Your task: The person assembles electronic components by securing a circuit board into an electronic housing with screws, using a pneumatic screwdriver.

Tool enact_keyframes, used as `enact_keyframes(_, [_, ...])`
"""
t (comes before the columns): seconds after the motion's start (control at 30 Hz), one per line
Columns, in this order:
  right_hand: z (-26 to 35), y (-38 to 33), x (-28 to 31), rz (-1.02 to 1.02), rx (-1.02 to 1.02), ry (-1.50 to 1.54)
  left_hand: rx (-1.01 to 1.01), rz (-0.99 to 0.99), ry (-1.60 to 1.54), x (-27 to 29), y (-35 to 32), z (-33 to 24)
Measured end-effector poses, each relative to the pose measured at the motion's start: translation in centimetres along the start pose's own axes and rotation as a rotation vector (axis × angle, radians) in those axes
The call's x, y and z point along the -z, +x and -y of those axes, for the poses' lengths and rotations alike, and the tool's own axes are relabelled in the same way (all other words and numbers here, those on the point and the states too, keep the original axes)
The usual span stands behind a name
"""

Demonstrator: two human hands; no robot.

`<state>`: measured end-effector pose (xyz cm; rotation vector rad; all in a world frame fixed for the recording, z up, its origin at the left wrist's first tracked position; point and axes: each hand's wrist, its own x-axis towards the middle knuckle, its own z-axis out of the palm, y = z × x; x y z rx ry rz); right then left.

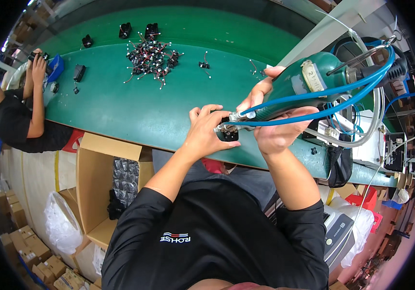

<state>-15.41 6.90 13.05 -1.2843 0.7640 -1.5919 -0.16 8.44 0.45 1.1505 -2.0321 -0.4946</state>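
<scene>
Fingers [206,112] of the left hand [206,131] curl closed around a small black part [227,134], a boxy piece of hard plastic pinned at the near edge of the green belt [135,108]. The right hand [272,123] is wrapped shut around a pneumatic screwdriver [299,89] — a rounded, glossy green barrel with a pale label band — and its slim metal nose meets the black part just beside the left fingertips. Two smooth blue air hoses [333,89] run along the tool's body and loop back past a thin wire hanger at its rear end.

Farther out on the matte green belt lies a tangled heap of small black parts [150,57] with thin red and white wires, and a few single black blocks [125,30] sit apart near the far edge. At the left, another person [14,116] in a black shirt raises both hands over a blue tray [56,67]. Below the belt stands an open cardboard box [96,183] — plain brown, flaps up — holding shiny grey packets [126,181]. At the right, white machine housings [369,145] and cables crowd the bench.
</scene>
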Motion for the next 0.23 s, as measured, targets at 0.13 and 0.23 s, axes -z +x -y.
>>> enact_keyframes(0.13, [-0.46, -0.22, 0.01, -0.011, -0.008, 0.067, -0.012, -0.001, -0.004, -0.09, 0.04, -0.04])
enact_keyframes(0.23, [-0.86, -0.49, -0.01, 0.019, 0.038, 0.070, 0.018, -0.008, -0.046, -0.09, 0.14, -0.04])
